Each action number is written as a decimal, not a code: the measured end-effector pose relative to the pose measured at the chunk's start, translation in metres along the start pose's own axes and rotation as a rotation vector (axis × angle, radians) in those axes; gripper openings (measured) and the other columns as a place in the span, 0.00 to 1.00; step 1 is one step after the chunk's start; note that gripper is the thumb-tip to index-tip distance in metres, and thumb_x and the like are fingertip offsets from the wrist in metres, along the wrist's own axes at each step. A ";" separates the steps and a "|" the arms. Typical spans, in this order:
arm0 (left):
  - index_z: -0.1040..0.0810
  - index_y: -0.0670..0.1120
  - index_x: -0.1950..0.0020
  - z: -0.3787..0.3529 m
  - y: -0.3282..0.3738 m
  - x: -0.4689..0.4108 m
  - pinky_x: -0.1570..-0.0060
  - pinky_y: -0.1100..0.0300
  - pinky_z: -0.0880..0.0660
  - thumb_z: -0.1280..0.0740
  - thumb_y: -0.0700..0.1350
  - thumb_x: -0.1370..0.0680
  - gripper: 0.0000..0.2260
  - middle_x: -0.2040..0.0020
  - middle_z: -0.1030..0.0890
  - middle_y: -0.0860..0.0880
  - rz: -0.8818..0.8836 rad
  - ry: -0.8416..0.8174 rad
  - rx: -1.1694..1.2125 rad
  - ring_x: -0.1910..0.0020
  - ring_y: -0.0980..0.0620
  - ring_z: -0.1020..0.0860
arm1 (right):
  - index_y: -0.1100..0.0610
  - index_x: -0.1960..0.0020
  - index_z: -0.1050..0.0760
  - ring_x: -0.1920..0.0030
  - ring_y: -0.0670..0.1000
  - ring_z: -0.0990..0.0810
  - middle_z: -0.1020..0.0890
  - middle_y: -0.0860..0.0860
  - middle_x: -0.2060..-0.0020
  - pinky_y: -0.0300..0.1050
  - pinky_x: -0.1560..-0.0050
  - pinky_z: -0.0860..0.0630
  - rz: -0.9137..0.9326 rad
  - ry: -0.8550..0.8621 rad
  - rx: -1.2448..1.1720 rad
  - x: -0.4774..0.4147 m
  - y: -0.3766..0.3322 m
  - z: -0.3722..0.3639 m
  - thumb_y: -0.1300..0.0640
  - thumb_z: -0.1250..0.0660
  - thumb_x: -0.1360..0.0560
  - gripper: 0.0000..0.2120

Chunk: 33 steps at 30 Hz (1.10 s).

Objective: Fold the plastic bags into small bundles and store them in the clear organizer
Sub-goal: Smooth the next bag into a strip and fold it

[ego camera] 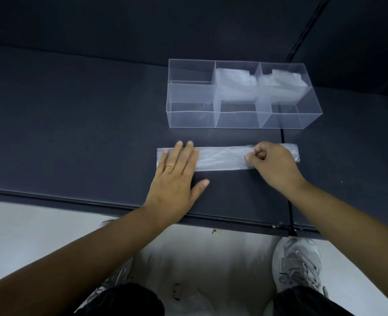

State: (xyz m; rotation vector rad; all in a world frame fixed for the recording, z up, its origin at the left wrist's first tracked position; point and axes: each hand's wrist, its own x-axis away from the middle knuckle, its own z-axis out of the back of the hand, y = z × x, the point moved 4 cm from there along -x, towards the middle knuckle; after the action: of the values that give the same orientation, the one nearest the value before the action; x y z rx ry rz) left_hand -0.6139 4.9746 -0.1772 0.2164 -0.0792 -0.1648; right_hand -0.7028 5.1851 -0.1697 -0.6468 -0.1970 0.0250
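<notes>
Dark charcoal everywhere, basically: the table [74, 133] is a matte blue-black top that fills the middle of the frame, and the wall [143, 23] behind it across the top is the same flat dark shade. A thin seam [282, 137] runs front to back through the right side of the top, and a slotted rail [307, 26] climbs the wall at upper right. Along the bottom there's a pale floor [40, 229] with a grey-white sneaker [295, 263] at lower right and black trouser legs [302, 302] at the very bottom edge. The clear organizer [193, 117] sits right of centre in the upper half, split into three columns with a divider running lengthwise. Folded bags [234, 87] show as whitish bundles in the middle and right columns, and I can't tell for sure which row they're in through all the see-through walls. The left column looks bare plastic. Just in front of the organizer, not touching it, the plastic bag [222, 158] lies on the table folded into one long narrow strip running left to right. The left hand [174, 176] lies flat on the strip's left end, fingers straight and spread, with a gold ring [169, 167] on one finger. The right hand [272, 163] is curled up and pinching the strip toward its right end, with a bit of plastic sticking out past it.
</notes>
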 end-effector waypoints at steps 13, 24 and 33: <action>0.65 0.44 0.25 -0.022 -0.010 0.009 0.26 0.49 0.63 0.69 0.65 0.25 0.35 0.22 0.61 0.44 -0.007 -0.087 -0.162 0.23 0.44 0.62 | 0.56 0.22 0.57 0.23 0.47 0.61 0.55 0.50 0.22 0.48 0.23 0.60 0.685 -0.362 0.511 0.055 -0.056 -0.071 0.37 0.54 0.20 0.35; 0.60 0.44 0.22 -0.021 -0.010 0.008 0.25 0.48 0.60 0.67 0.66 0.25 0.37 0.21 0.57 0.44 0.005 -0.061 -0.190 0.23 0.44 0.59 | 0.57 0.23 0.45 0.23 0.53 0.49 0.45 0.52 0.23 0.50 0.24 0.52 0.263 -0.084 0.424 0.010 0.036 0.015 0.48 0.46 0.19 0.27; 0.58 0.45 0.22 -0.018 -0.011 0.007 0.25 0.48 0.57 0.64 0.67 0.24 0.37 0.21 0.55 0.44 -0.020 -0.050 -0.155 0.23 0.44 0.56 | 0.53 0.43 0.27 0.55 0.49 0.24 0.22 0.46 0.62 0.48 0.43 0.29 0.146 -0.145 0.260 -0.030 0.036 0.050 0.58 0.33 0.24 0.10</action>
State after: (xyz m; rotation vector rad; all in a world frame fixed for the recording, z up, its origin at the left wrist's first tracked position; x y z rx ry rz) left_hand -0.6073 4.9663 -0.1971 0.0580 -0.1134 -0.1951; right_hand -0.7400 5.2414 -0.1573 -0.3989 -0.2809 0.2345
